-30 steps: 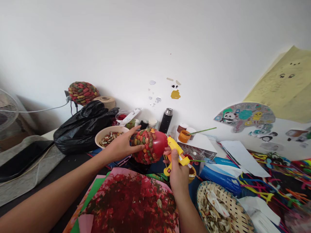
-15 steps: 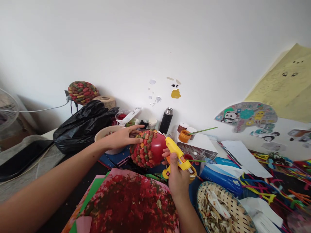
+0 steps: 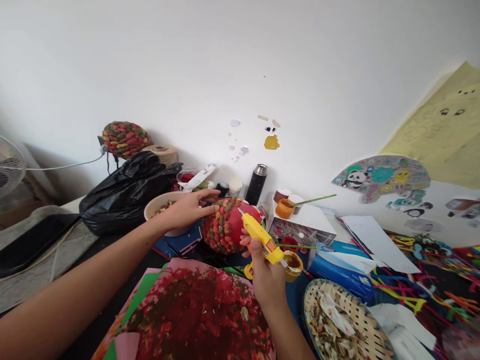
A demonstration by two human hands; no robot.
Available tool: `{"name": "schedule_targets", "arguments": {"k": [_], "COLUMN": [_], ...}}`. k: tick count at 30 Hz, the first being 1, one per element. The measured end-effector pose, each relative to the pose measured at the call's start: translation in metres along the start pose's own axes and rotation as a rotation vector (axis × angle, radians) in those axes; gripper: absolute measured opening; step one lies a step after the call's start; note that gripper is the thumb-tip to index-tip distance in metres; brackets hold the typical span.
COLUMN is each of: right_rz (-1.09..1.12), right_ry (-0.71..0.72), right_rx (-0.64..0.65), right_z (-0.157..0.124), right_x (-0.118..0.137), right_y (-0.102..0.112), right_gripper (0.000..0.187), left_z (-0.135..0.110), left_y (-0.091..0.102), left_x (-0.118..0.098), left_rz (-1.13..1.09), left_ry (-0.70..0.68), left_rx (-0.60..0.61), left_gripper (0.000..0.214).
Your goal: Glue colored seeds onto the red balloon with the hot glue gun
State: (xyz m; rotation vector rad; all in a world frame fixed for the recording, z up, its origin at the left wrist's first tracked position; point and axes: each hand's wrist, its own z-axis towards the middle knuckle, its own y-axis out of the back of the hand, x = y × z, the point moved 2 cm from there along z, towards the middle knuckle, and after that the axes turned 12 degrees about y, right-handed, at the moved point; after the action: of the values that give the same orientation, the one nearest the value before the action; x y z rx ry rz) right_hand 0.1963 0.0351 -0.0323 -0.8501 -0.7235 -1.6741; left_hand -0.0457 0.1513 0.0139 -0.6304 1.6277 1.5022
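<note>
While left hand (image 3: 191, 206), grip loose, rests on studded ball (image 3: 225, 227), apparently steadying it, right hand (image 3: 264, 272) grasps glue gun (image 3: 262, 239); flask (image 3: 257, 185) near back edge of desk (image 3: 88, 332), presumably safe.

A fan (image 3: 11, 167) stands at the left edge, a black plastic bag (image 3: 129, 197) slumps before a twine roll (image 3: 163, 156) in the left middle, a black flask (image 3: 256, 185) leans at centre, yellow paper (image 3: 437, 137) hangs upper right, and a blue packet (image 3: 339, 276) lies lower right beside colourful pipe cleaners (image 3: 413, 303).
</note>
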Motion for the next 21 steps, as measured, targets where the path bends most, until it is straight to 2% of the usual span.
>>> {"name": "schedule_targets", "arguments": {"k": [4,9,15,21], "right_rz": [0.013,0.029,0.031,0.025], "right_ry": [-0.014,-0.039,-0.004,0.043], "right_rx": [-0.003,0.005,0.036,0.071], "right_z": [0.0012,0.0018,-0.0035,-0.0022], "right_x": [0.0012,0.0028,-0.0037,-0.0052], "right_y": [0.0001,-0.0011,-0.0018,-0.0015], "right_gripper": [0.063,0.065,0.057,0.057], "left_z": [-0.0053,-0.0065,-0.0027,-0.0084], "left_y": [-0.0026,0.0018,0.0051,0.0055], "left_x": [0.0,-0.0021,-0.0023,0.0037], "left_rz": [0.072,0.073,0.047,0.125], "left_ry": [-0.029,-0.033,-0.033,-0.073], "left_rx": [-0.048,-0.02,0.055,-0.054], "left_gripper": [0.064,0.062,0.066,0.063]}}
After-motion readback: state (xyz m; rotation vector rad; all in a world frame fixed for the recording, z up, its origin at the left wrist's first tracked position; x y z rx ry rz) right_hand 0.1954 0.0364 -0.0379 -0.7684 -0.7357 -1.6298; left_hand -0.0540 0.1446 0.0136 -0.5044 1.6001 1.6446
